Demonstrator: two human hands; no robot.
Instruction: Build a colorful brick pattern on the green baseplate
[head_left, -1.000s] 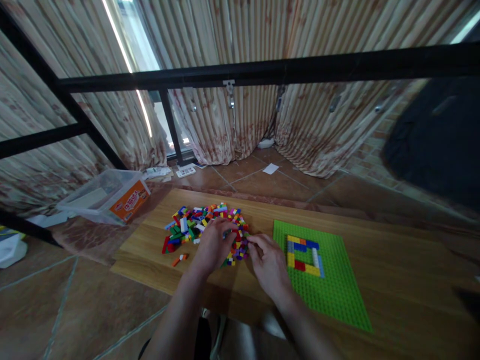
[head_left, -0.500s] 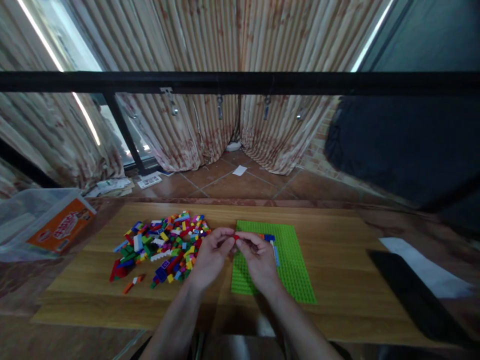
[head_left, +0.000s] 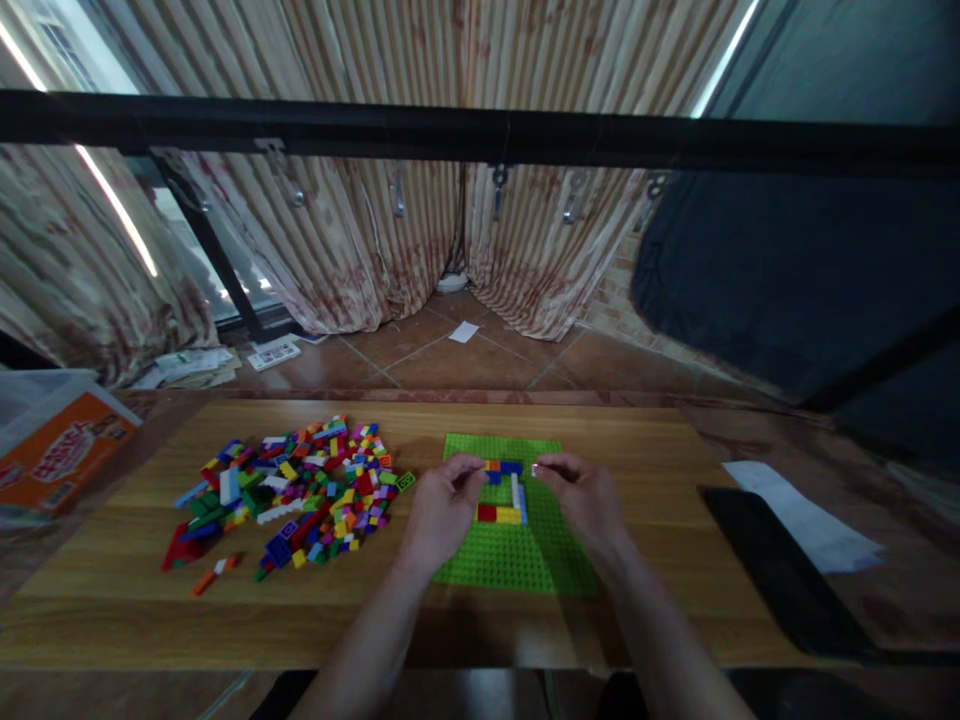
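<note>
A green baseplate [head_left: 517, 560] lies on the table under both hands. On it stands a low rectangular outline of toy building bricks [head_left: 510, 516], with blue and orange along the back, white and light blue at the right, and red and yellow at the front. My left hand [head_left: 442, 508] is closed in a pinch at the outline's back left corner; its fingertips hide what they hold, if anything. To the right of the outline, my right hand [head_left: 589, 498] pinches a small pale brick [head_left: 535, 470] between thumb and forefinger, just above the plate.
Left of the plate spreads a pile of loose coloured bricks [head_left: 300, 490]. A clear plastic box [head_left: 64, 385] with an orange label stands at the far left. To the right are a black flat object [head_left: 787, 575] and white paper [head_left: 806, 515]. Behind the table runs a black rail [head_left: 450, 130].
My hands were together over the plate's left edge around a small red piece. They have moved apart, uncovering the brick outline, and the view has shifted to the right.
</note>
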